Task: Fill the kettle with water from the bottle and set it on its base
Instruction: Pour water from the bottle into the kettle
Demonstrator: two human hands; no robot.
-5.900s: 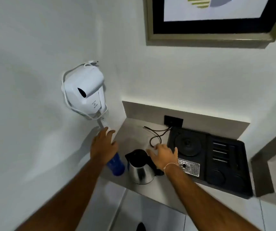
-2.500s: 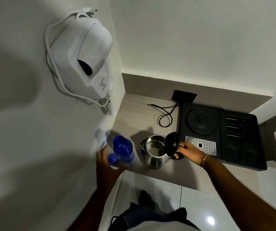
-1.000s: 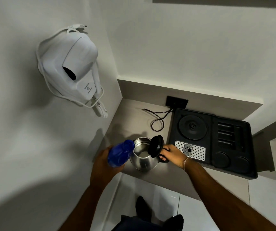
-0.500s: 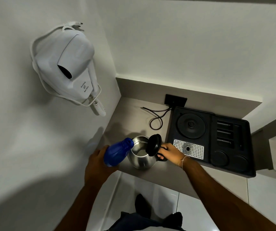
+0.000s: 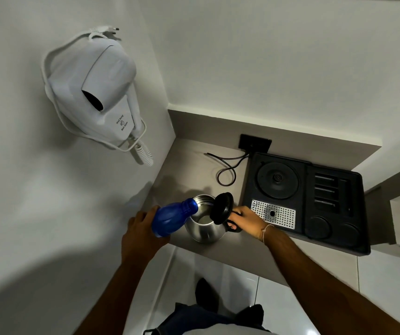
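While tilted over the open kettle [image 5: 206,228], the bottle [image 5: 173,217] sits clamped in left grip [image 5: 143,234] | right grip [image 5: 246,220] closed round kettle handle | bench [image 5: 194,165].

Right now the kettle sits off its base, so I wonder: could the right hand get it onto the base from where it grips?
Probably yes. The right hand already holds the kettle by its handle, and the round base on the tray lies bare just behind it. Only the tilted bottle, resting at the kettle's rim, must lift away first.
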